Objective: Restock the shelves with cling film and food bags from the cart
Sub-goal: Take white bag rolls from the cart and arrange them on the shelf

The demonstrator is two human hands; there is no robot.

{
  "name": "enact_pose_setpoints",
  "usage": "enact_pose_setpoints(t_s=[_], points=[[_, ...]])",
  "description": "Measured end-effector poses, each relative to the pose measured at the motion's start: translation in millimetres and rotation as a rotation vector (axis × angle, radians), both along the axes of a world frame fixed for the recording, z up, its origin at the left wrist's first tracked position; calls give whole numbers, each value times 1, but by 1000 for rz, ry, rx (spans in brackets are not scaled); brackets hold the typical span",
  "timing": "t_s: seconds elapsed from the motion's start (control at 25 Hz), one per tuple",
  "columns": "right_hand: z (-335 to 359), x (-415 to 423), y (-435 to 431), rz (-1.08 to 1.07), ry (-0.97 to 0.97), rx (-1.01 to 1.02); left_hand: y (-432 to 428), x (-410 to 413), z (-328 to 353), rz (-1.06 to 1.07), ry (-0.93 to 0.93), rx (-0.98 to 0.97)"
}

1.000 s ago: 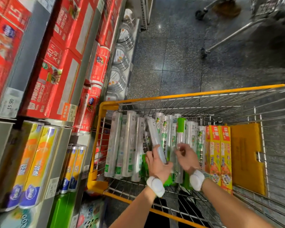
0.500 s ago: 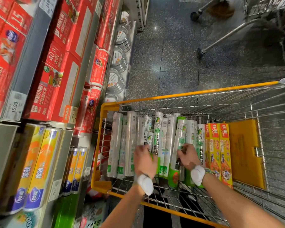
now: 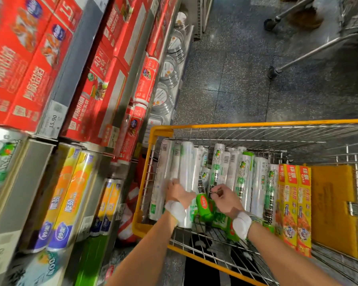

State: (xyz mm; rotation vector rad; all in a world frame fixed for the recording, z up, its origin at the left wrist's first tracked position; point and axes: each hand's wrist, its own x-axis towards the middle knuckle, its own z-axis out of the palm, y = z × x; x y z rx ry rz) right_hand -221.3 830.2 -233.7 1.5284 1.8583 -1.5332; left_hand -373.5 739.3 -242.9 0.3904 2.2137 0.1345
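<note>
A yellow-rimmed wire cart (image 3: 256, 124) holds several upright cling film rolls and food bag rolls. My left hand (image 3: 178, 194) grips a clear cling film roll (image 3: 187, 162) in the cart's left part. My right hand (image 3: 224, 200) is just to its right, with fingers curled on a white roll with a green label (image 3: 216, 172). A small green pack (image 3: 204, 205) lies between my two hands. Yellow and red boxes (image 3: 295, 203) stand on edge at the right of the rolls.
Shelves on the left carry red boxes (image 3: 19, 65) above and yellow and blue rolls (image 3: 70, 195) below, with foil trays (image 3: 167, 73) further along. A yellow flap (image 3: 332, 205) covers the cart's right side. Another cart's frame (image 3: 318, 44) stands on the grey floor ahead.
My left hand has let go of the tilted roll it held a second ago and moved left onto the clear rolls. My right hand has shifted a little left and lower.
</note>
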Motion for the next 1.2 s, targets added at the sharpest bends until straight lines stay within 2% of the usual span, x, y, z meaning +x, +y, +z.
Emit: enact_pose_setpoints(t_s=[0.08,0.16,0.24,0.32,0.36,0.48,0.56,0.6,0.72,0.88,0.92,0.96,1.0,1.12,1.2], points=[[6,-26,-4,-50,51,-85,-3,8,10,2,-31,52],[7,-48,-5,-184,80,-203,-8,24,19,-112,-28,128],[-2,-58,-5,-343,-2,-241,-14,32,32,-162,-178,243],[-10,-52,-1,-417,-48,-243,-25,24,32,-78,-322,338],[-13,-46,0,-417,-41,-264,-31,13,30,-34,-259,363],[-20,-30,10,-329,-42,-259,-48,-19,12,-99,282,256],[-7,-32,13,-305,-22,-250,-52,-26,2,-183,458,193],[-3,-33,15,-323,15,-257,-51,-25,-1,-200,479,158],[12,-37,17,-525,133,-336,-43,-21,-12,-146,393,67],[-16,-25,19,-564,213,-479,-33,-26,-13,-169,399,41],[-27,-21,20,-562,213,-490,-30,-33,-9,-194,460,9],[-7,-27,19,-549,184,-488,-30,-39,-10,-171,488,-11],[3,-29,19,-521,157,-459,-29,-44,-11,-141,469,-23],[15,-30,27,-449,178,-387,-22,-37,-5,-57,243,77],[29,-31,27,-424,195,-349,-20,-24,7,198,5,202]])
